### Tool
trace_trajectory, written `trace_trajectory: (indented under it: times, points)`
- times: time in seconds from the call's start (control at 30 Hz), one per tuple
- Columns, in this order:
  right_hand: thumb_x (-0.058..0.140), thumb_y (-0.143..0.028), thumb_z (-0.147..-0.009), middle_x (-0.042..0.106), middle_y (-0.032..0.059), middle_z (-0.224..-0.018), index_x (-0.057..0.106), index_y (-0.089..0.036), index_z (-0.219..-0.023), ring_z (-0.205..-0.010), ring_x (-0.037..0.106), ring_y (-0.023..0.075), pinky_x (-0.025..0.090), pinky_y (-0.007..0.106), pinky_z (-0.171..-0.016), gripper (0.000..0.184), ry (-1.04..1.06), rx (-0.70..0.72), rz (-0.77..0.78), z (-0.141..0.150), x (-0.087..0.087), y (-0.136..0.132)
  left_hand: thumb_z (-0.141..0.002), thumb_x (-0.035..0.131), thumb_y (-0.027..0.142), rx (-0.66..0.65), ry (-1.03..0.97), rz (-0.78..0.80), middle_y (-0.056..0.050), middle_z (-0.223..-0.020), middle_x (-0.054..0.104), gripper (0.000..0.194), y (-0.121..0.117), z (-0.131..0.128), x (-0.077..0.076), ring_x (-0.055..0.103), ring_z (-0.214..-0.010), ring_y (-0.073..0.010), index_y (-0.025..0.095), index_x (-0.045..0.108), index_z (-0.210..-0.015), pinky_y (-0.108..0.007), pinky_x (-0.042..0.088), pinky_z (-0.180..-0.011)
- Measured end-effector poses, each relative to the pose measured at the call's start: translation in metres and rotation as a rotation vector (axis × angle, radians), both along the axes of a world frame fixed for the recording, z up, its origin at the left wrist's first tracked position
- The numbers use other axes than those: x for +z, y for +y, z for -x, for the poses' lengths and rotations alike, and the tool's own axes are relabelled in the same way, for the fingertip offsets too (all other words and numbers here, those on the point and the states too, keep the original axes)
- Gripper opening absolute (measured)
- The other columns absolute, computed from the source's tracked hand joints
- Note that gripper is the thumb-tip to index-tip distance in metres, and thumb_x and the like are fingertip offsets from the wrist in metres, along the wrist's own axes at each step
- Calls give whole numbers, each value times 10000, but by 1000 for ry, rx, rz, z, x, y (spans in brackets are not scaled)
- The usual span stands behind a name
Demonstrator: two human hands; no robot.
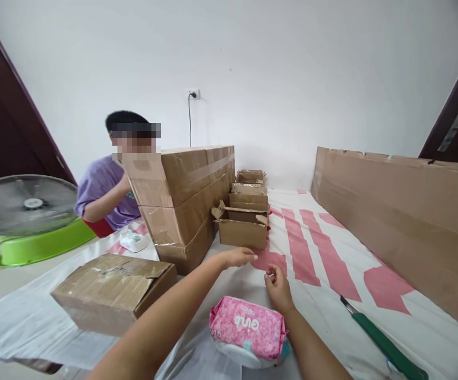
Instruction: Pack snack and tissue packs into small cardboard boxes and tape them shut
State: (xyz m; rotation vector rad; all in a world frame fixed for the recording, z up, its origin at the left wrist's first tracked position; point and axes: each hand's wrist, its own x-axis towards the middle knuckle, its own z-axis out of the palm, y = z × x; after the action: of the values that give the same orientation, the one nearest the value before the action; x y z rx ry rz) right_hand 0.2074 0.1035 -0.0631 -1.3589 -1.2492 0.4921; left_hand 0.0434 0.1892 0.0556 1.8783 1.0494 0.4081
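My left hand [240, 257] reaches in from the left above the cloth, its fingers stretched out and holding nothing. Just to its right is my right hand [278, 287], fingers curled in, with nothing visible in them. The two hands are close but apart. An open cardboard box [242, 234] stands just beyond my left hand, its flaps up. Between my forearms lies a pink soft pack of wipes [248, 327], which neither hand holds. A green utility knife [387, 338] with its blade out lies to the right of my right forearm.
Stacked closed cartons [189, 206] form a wall on the left; a single carton [114, 290] lies nearer. More open boxes [248, 190] line up behind the front one. A long cardboard panel [403, 221] stands right. Beyond the stack sits a person [102, 184] beside a fan [27, 203].
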Motion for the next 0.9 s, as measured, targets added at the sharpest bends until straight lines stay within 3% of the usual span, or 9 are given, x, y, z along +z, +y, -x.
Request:
trace_trajectory:
  times: [0.1, 0.17, 0.27, 0.33, 0.4, 0.5, 0.6, 0.77, 0.9]
  points:
    - [526, -379, -752, 667, 39, -841, 585, -188, -1004, -636, 615, 173, 519, 328, -658, 321, 24, 13, 3, -1, -1, 2, -593, 764, 536, -170, 124, 5, -75, -1135, 697, 574, -44, 4, 18, 632, -1021, -288, 221, 689, -1067, -389, 463, -906]
    - [527, -380, -740, 657, 31, -818, 588, -190, -983, -628, 609, 172, 516, 325, -651, 314, 38, 26, 4, -2, -1, 3, -531, 810, 521, -311, 207, -25, -61, -1213, 662, 737, -80, 6, 27, 615, -1072, -308, 286, 625, -1204, -404, 453, -928]
    - [521, -381, -729, 647, 36, -812, 589, -183, -968, -633, 604, 172, 513, 329, -661, 318, 55, 31, 3, -3, -2, 3, -521, 806, 548, -571, 513, -327, -108, -1312, 575, 1013, -128, 7, 34, 568, -1143, -374, 332, 388, -1418, -489, 434, -953]
    - [523, -383, -725, 644, 36, -809, 590, -181, -970, -629, 600, 172, 510, 333, -666, 324, 63, 30, 2, -3, -2, 3, -512, 813, 535, -594, 661, -516, -141, -1261, 582, 1090, -146, 6, 34, 582, -1093, -403, 328, 307, -1455, -534, 448, -912]
    - [531, -383, -720, 640, 32, -797, 594, -182, -966, -623, 596, 170, 509, 333, -665, 324, 69, 34, 0, -3, -2, 4, -521, 814, 512, -581, 731, -603, -150, -1212, 593, 1105, -151, 5, 32, 599, -1040, -401, 329, 270, -1465, -533, 471, -862]
    - [552, -393, -710, 637, 24, -774, 599, -183, -948, -610, 594, 167, 511, 323, -643, 321, 82, 53, -8, -5, -4, 4, -529, 810, 484, -575, 787, -585, -149, -1215, 588, 1114, -137, 1, 29, 603, -1039, -391, 333, 237, -1472, -501, 481, -843]
    - [560, -416, -722, 647, 25, -775, 603, -186, -954, -609, 599, 166, 517, 311, -615, 329, 101, 74, -22, -6, -6, 5, -516, 823, 446, -521, 849, -579, -139, -1229, 588, 1147, -108, -2, 28, 602, -1062, -383, 339, 211, -1480, -484, 472, -866]
    - [558, -436, -750, 676, 64, -850, 609, -186, -955, -696, 624, 190, 531, 338, -681, 327, 125, 28, -41, -7, -9, 9, -549, 822, 364, -305, 863, -631, -106, -1337, 537, 1065, -50, 0, 27, 524, -1201, -351, 368, 271, -1461, -463, 430, -958]
    - [569, -461, -739, 681, 114, -952, 623, -176, -962, -814, 638, 234, 533, 378, -745, 365, 112, -9, -44, -8, -10, 10, -669, 725, 191, -121, 820, -701, -83, -1444, 457, 867, -14, 2, 18, 420, -1301, -338, 379, 349, -1428, -547, 326, -1051]
